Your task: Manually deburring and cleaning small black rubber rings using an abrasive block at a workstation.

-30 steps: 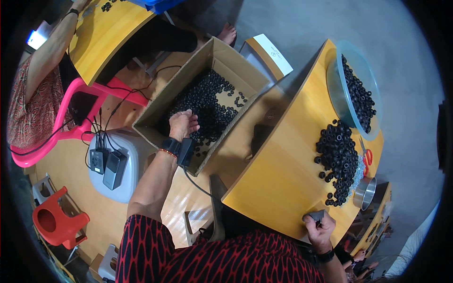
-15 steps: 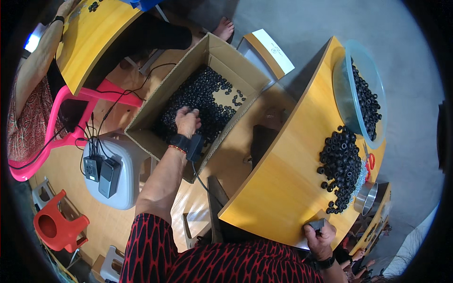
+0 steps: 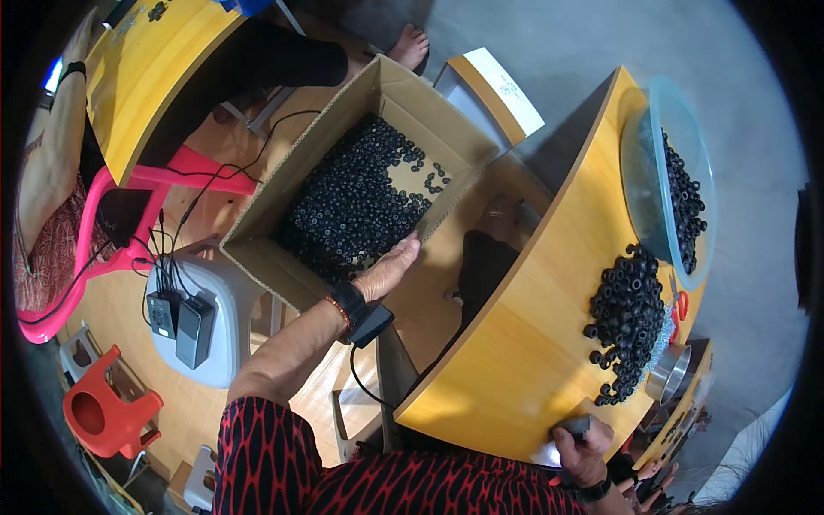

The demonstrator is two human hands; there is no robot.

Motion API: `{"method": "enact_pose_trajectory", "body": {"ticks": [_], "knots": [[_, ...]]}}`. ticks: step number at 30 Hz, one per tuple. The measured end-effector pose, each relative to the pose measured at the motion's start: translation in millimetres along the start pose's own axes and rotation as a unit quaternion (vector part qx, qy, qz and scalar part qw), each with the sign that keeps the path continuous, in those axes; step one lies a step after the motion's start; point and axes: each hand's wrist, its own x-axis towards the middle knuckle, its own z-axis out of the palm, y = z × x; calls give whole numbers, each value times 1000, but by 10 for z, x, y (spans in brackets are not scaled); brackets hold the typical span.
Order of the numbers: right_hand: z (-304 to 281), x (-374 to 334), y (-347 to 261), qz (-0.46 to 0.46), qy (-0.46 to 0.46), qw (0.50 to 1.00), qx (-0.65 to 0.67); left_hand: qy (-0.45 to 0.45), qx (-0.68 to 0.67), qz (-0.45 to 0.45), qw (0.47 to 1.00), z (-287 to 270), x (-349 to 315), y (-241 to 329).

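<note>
Your left hand (image 3: 390, 268) has just come up off the black rings (image 3: 352, 197) inside the cardboard carton (image 3: 442, 116) and shifted toards the carton's near right edge — so that layer now lies in plain view with no fingers in it. The hand is stretched out flat, fingers straight and side by side; you show no ring in it, though the palm side is hard to see, and whether it touches the rim I cannot tell. The rings in the carton lie just beyond that hand, ahead of it and to its left, spread thickly over the bottom with a bare patch towards the far right. Your right hand (image 3: 585, 446) has stayed by the near edge of the yellow counter (image 3: 506, 352), thumb and fingers pinching a small dark block (image 3: 573, 426). Ahead of that hand, well apart from it, sits a heap of black rings (image 3: 627, 313) on the counter, and beyond the heap is the translucent bowl (image 3: 642, 184) with more of them — neither hand is on these. A metal cup (image 3: 669, 375) stands just beside the heap, nearer your right hand than the bowl is.
</note>
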Motion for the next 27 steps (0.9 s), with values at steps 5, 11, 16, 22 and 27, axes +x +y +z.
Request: {"method": "enact_pose_trajectory", "body": {"ticks": [5, 11, 16, 22, 27], "knots": [[21, 18, -85, 10, 17, 1000, 5, 18, 119, 13, 993, 109, -87, 224], [-68, 57, -117, 10, -37, 998, -56, 64, 101, 19, 993, 83, -129, 172], [-65, 54, -46, -6, -21, 1000, -3, 44, 109, 13, 993, 89, -98, 300], [-67, 85, -70, -29, -8, 1000, -2, 64, 134, 50, 988, 160, -130, 207], [9, -9, 0, -22, 17, 1000, -3, 85, 224, 102, 965, 260, -105, 120]]}}
